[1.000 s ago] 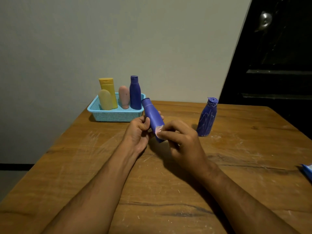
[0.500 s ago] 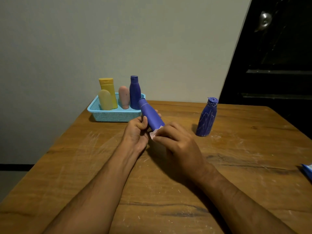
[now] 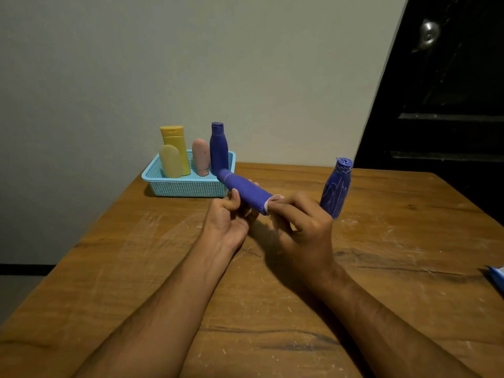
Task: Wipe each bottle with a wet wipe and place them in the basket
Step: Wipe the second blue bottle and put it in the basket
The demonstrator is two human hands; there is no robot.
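Gripping unlabelled blue bottle [image 3: 246,191], left hand [image 3: 227,216], right hand [image 3: 302,227] pinching wipe [image 3: 274,201]

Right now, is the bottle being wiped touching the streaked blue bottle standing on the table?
Apart. The head view shows the right hand and bare table between the held bottle and the standing bottle.

The left hand [image 3: 226,222] grips a tilted blue bottle [image 3: 245,190] while the right hand [image 3: 302,225] pinches a wipe [image 3: 273,200] against its base.
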